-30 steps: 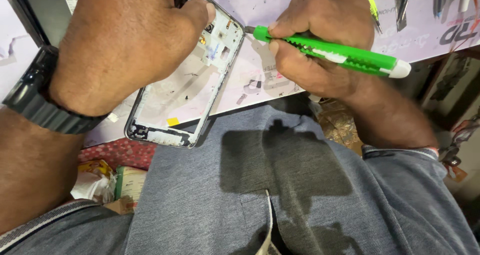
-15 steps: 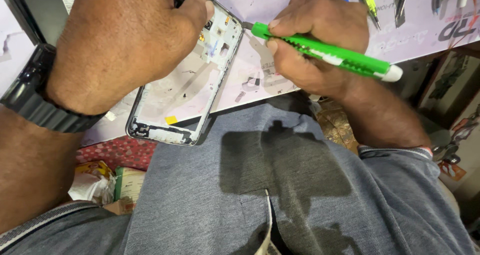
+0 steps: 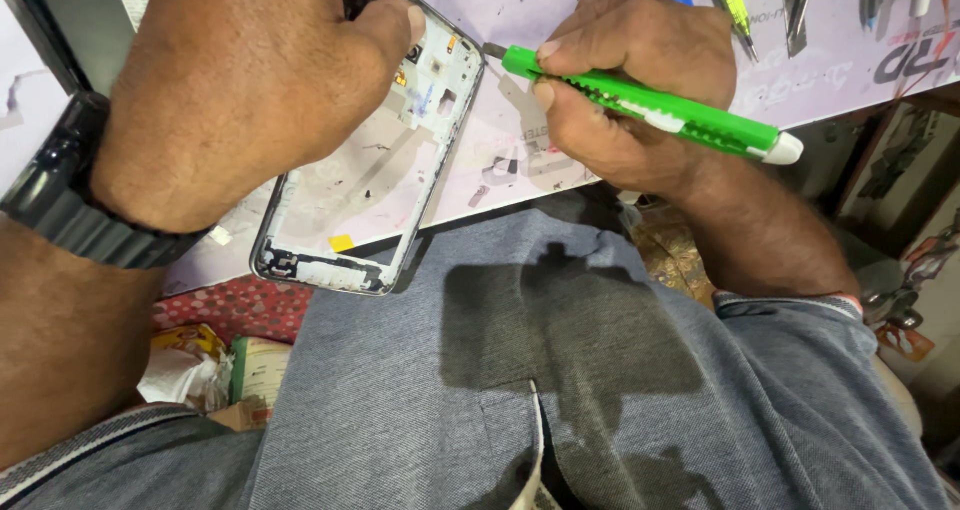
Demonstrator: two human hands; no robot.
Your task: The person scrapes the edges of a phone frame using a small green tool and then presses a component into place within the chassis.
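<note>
The left hand (image 3: 250,80) presses down on a stripped white phone frame with a dark metal rim (image 3: 370,185), fingers clamped over its far end — it lies at the near edge of the pale table (image 3: 560,15). The right hand (image 3: 625,90) grips a green plastic utility knife (image 3: 650,110), tip just beside the frame's right edge.
</note>
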